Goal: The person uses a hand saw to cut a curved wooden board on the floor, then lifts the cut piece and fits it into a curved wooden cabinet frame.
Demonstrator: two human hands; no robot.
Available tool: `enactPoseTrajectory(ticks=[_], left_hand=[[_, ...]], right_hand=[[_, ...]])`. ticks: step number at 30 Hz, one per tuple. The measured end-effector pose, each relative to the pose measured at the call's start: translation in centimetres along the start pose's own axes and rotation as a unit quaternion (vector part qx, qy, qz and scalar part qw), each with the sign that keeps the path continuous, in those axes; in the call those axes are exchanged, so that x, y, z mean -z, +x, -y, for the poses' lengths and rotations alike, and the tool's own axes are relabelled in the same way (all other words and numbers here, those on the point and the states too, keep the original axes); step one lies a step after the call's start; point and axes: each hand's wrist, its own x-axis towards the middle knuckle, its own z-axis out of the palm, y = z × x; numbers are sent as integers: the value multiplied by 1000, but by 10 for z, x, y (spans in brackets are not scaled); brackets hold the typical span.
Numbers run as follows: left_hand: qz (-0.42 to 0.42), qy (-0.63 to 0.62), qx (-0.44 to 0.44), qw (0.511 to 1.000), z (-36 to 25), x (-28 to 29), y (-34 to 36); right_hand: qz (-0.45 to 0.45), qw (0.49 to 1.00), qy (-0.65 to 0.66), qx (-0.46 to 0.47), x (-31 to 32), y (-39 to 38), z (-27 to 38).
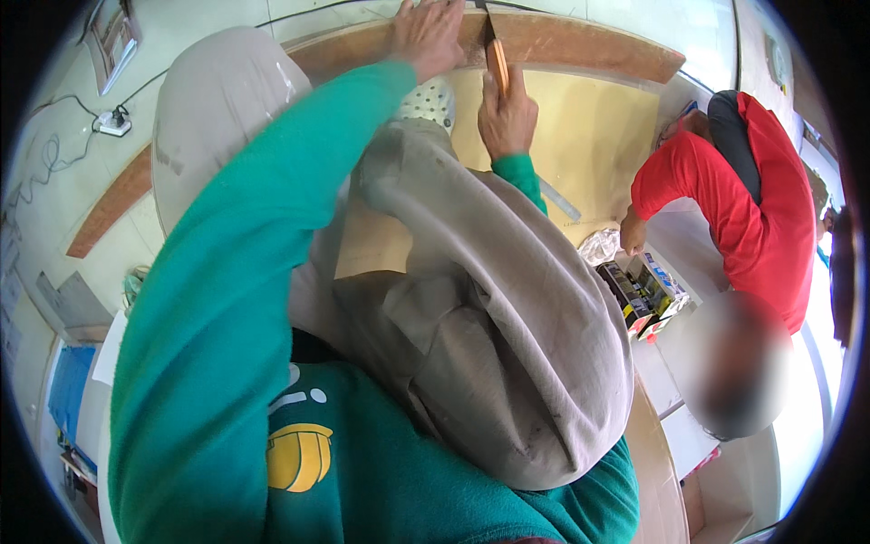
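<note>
My left hand [430,38] lies on a long brown wooden board [589,45] at the far edge of the view, its fingers stretched out. My right hand [507,116] is closed round the orange handle [497,69] of a hand saw. The dark saw blade [490,25] crosses the board just right of my left hand; its far end runs out of the picture. Under the board and my right hand is a broad tan sheet [589,118]. A light shoe with holes [430,102] shows between my arms, close to the board.
A person in red [770,199] crouches at the right, one hand near small boxes [648,290] and crumpled plastic [600,245]. A metal ruler [560,199] lies on the sheet. At left are a brown wood strip [113,201] and a white power strip [112,123] with cords.
</note>
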Motion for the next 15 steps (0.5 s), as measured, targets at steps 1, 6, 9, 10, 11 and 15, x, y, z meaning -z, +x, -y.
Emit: enactPoseTrajectory(ticks=[1, 6, 9, 10, 11, 15], left_hand=[[11, -13, -9, 1000, 0, 1, 3], [-38, -6, 11, 999, -4, 0, -1], [-1, -19, 18, 1000, -7, 2, -4], [30, -24, 29, 999, -8, 2, -5], [-4, -13, 15, 1000, -9, 3, -5], [15, -22, 32, 999, -9, 4, -2]], right_hand=[[12, 999, -11, -42, 7, -28, -13], [31, 986, 58, -150, 47, -178, -70], [55, 991, 50, -111, 52, -163, -59], [54, 992, 44, -105, 46, -138, -49], [53, 993, 38, -99, 43, -116, -34], [-10, 1000, 7, -13, -9, -6, -13]])
